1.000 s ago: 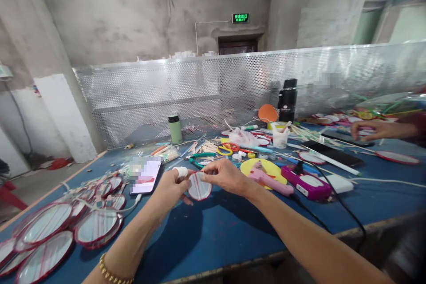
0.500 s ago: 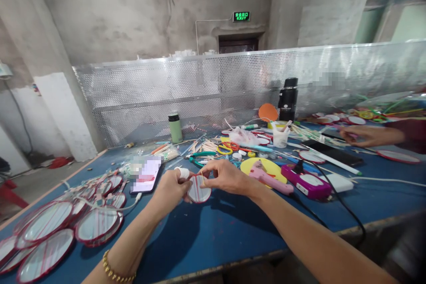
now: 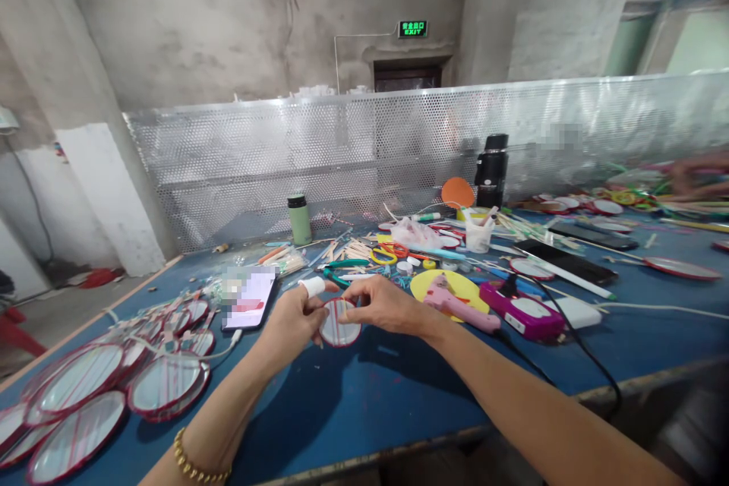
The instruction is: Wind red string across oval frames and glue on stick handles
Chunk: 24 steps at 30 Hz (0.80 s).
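Between my two hands, above the blue table, is a small round red-rimmed disc (image 3: 340, 328) with a pale, glassy face and pinkish stripes. My left hand (image 3: 299, 317), with a white wrap on one finger, pinches its left edge. At its upper right edge, the fingers of my right hand (image 3: 387, 305) are closed on it. Green-handled pliers (image 3: 345, 273) lie just beyond my hands. A pink glue gun (image 3: 459, 305) rests on a yellow disc (image 3: 421, 285) to the right of my right hand.
Larger red-rimmed discs (image 3: 77, 437) are piled at left, near a lit phone (image 3: 250, 300). Behind stand a green bottle (image 3: 299, 220) and a black flask (image 3: 493, 171). Right of the glue gun lies a purple device (image 3: 521, 311) with a black cable. A co-worker's hand (image 3: 698, 176) shows far right.
My hands keep hold of the disc with little movement; a thin yellowish strip by my right fingers no longer shows. The co-worker's hand has moved back and right.
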Tool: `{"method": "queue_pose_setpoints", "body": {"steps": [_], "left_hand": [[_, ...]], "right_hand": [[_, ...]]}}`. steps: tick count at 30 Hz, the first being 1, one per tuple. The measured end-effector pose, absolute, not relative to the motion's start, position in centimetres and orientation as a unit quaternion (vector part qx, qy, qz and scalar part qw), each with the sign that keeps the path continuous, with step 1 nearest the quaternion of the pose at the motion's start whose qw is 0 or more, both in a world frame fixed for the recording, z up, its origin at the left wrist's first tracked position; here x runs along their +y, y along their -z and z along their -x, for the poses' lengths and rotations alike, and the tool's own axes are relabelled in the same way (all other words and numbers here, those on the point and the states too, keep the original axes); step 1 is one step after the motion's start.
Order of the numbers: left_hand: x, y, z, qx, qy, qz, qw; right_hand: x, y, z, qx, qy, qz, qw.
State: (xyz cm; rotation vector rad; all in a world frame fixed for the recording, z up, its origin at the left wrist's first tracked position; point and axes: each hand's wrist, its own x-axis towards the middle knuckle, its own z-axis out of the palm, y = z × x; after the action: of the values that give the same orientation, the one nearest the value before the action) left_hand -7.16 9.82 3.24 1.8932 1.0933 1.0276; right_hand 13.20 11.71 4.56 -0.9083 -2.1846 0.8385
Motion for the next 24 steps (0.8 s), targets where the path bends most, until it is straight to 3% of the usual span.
{"method": "queue_pose_setpoints", "body": {"steps": [11, 24], "left_hand": [[9.1, -4.3, 7.1, 0.419, -0.341, -0.760, 0.361], [9.6, -4.1, 7.2, 0.396, -0.456, -0.689, 0.401]], "right_hand": [[10.9, -4.9, -12.9, -0.808, -0.339, 0.382, 0.294], [10.3, -5.1, -12.1, -0.774, -0.411, 0.335, 0.345]]}}
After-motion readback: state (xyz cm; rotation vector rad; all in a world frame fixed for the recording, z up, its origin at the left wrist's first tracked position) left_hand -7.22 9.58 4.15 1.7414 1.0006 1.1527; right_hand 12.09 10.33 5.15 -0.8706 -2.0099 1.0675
